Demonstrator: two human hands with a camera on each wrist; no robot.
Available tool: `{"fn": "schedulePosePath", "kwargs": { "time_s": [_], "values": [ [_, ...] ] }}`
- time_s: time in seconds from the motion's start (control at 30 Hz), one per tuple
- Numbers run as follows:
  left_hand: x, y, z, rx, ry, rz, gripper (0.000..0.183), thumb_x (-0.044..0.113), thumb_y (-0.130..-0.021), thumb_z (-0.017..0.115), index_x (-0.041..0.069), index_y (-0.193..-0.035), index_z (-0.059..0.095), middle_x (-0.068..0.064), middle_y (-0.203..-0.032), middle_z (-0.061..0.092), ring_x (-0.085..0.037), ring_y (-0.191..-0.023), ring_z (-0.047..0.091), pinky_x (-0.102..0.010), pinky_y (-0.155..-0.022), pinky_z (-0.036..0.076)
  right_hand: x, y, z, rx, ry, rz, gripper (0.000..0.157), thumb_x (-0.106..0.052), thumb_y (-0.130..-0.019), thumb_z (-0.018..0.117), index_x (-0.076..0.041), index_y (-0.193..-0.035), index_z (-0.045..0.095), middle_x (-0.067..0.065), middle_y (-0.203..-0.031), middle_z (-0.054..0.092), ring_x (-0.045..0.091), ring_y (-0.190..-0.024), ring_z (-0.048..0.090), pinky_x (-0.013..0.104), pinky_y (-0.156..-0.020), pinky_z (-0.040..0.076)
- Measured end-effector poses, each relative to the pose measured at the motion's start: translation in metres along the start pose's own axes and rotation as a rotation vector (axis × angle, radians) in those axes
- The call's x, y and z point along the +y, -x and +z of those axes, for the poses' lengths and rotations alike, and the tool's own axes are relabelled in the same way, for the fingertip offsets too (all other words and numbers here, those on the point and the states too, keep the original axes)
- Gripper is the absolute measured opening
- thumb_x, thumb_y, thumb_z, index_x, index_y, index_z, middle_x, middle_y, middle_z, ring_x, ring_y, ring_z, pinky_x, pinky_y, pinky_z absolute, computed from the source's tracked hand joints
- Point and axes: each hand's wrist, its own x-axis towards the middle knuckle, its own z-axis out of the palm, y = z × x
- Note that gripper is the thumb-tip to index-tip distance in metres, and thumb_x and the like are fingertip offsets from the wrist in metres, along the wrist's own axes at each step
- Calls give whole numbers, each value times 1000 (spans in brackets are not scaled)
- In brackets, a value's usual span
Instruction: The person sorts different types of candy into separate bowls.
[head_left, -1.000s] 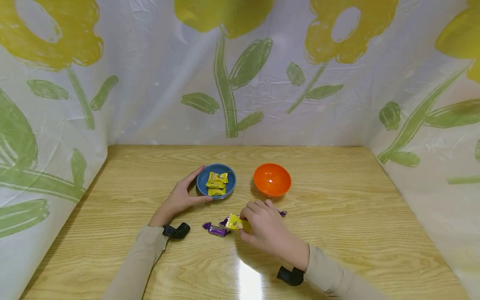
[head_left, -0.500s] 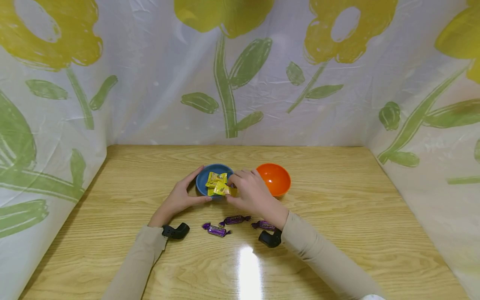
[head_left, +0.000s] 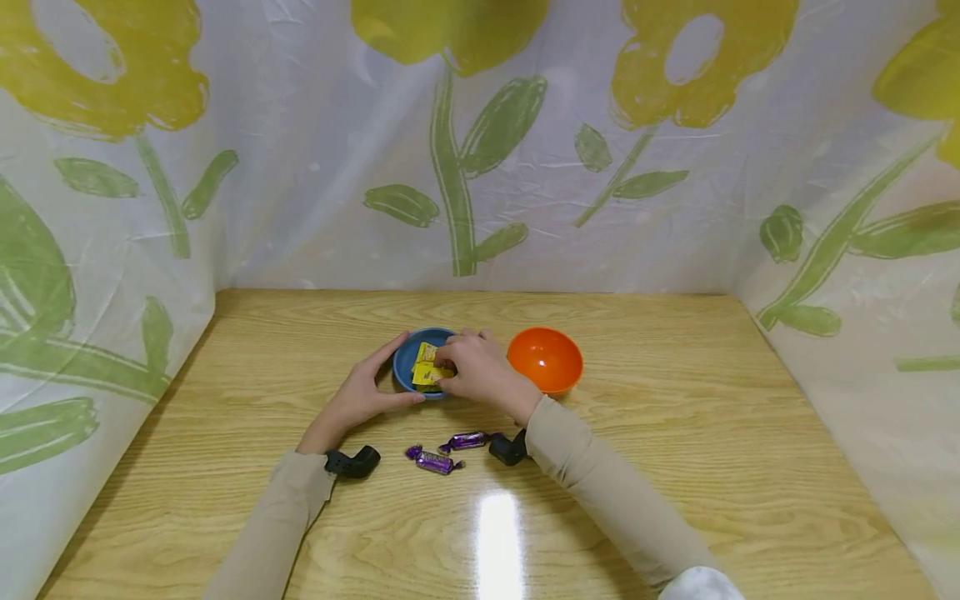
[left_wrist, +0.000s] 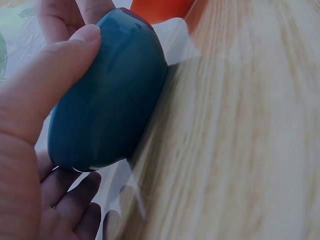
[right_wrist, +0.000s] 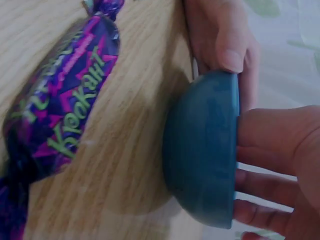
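Gripping the blue bowl (right_wrist: 200,155), the left hand (head_left: 362,392) braces it while the right hand (head_left: 478,367) pinches a yellow sweet (head_left: 427,373) inside, seemingly setting it down, so the next move probably calls for release, purple sweets (head_left: 436,462) lying near both hands.

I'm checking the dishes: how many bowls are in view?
2: the blue bowl, held by the left hand, and the orange bowl, right of the blue one. None looks hidden.

The left hand (head_left: 362,393) held a blue bowl (head_left: 403,358). Inside it, the right hand (head_left: 480,367) pinched a yellow candy (head_left: 426,374). Nearby stood an orange bowl (head_left: 546,358).
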Motion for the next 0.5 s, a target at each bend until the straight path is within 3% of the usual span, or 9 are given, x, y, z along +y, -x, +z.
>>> {"fn": "schedulePosePath", "kwargs": {
  "time_s": [0.3,0.5],
  "values": [
    [-2,-1,1,2,-1,11,100,38,-78,86,25,-158,28,3,-161,27,-25,-149,20,-54,-118,20,0,-2,-1,-33,14,-15,20,-33,-89,77,-22,-106,80,-6,-96,69,16,-86,53,33,-76,34],
    [0,-1,1,3,16,2,99,35,-78,87,27,-158,29,4,-161,27,-24,-149,20,-54,-118,19,1,-2,1,-16,6,-13,16,-31,-87,79,-22,-100,78,-8,-85,66,14,-81,51,32,-75,33]
  ]
}}
